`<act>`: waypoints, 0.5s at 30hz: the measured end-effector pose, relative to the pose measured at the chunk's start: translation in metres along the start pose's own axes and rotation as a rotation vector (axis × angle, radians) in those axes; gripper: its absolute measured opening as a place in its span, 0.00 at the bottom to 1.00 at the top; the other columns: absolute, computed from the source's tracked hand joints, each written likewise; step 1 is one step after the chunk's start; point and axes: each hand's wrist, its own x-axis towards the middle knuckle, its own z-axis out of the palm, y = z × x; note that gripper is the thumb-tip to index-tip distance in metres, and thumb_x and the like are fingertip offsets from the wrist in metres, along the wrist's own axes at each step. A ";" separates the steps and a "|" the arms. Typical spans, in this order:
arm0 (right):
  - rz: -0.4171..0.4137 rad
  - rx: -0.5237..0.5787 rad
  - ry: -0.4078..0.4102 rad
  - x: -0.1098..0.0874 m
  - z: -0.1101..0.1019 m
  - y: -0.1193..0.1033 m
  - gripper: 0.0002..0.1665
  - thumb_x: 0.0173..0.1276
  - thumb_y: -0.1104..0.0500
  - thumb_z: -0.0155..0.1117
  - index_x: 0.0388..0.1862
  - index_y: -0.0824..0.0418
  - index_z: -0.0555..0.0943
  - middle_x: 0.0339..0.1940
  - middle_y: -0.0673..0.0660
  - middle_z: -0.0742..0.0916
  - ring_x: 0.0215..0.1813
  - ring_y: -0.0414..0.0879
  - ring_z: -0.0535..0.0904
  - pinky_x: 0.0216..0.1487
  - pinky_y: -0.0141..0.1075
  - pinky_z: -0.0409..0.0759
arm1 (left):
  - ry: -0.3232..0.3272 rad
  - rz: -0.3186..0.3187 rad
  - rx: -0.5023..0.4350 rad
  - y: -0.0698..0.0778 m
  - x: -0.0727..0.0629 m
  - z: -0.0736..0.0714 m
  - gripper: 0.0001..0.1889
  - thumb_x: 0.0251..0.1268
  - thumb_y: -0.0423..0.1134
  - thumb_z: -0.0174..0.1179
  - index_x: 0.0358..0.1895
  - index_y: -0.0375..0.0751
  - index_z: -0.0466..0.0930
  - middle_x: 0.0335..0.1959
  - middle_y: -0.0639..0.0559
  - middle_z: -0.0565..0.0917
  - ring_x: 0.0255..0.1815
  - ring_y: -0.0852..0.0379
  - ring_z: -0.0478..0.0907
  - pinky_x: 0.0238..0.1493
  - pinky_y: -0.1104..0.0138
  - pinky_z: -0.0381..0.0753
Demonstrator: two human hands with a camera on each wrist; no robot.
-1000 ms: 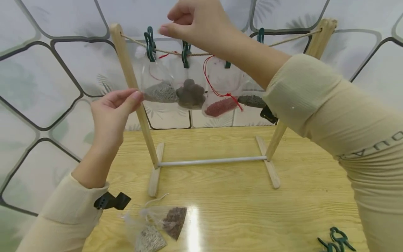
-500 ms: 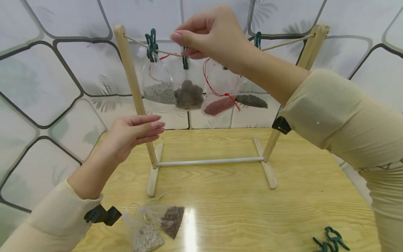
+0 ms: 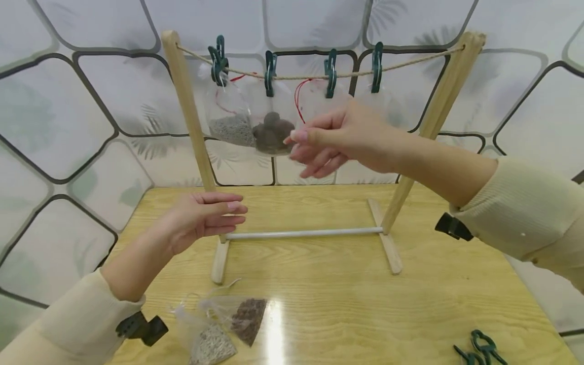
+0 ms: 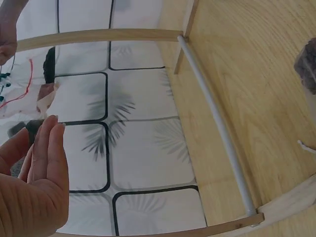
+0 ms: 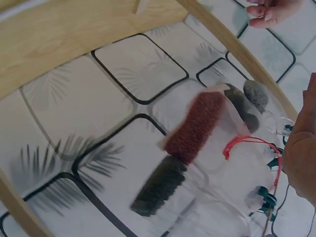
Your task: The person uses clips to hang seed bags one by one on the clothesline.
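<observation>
My right hand (image 3: 337, 139) is in front of the hanging row with loosely bent fingers and nothing held; in the head view it hides the bag of red granules (image 5: 197, 126) and the bag of dark granules (image 5: 160, 187). Lower left, my left hand (image 3: 207, 218) has its fingers extended beside the wooden post and is empty. Green clips (image 3: 330, 73) hold the see-through bags on a rope (image 3: 351, 75). At the left end hang a bag of grey granules (image 3: 232, 130) and a bag of dark round stones (image 3: 274, 133).
The wooden frame (image 3: 433, 111) with a white crossbar (image 3: 305, 233) stands on the wooden table (image 3: 328, 299). At the front left lie a bag of brown pieces (image 3: 248, 320) and a bag of pale pieces (image 3: 212, 344). Loose green clips (image 3: 483, 347) lie front right.
My right hand has come down from above the rope to the front of the bags. My left hand has left the grey granule bag and dropped lower, fingers straightened.
</observation>
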 end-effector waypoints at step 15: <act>0.334 0.182 -0.104 -0.044 -0.009 0.117 0.25 0.72 0.54 0.54 0.53 0.77 0.75 0.41 0.61 0.87 0.33 0.48 0.86 0.36 0.41 0.85 | -0.019 -0.185 0.008 -0.049 0.015 -0.015 0.22 0.67 0.36 0.58 0.60 0.29 0.69 0.40 0.52 0.86 0.41 0.59 0.85 0.47 0.63 0.82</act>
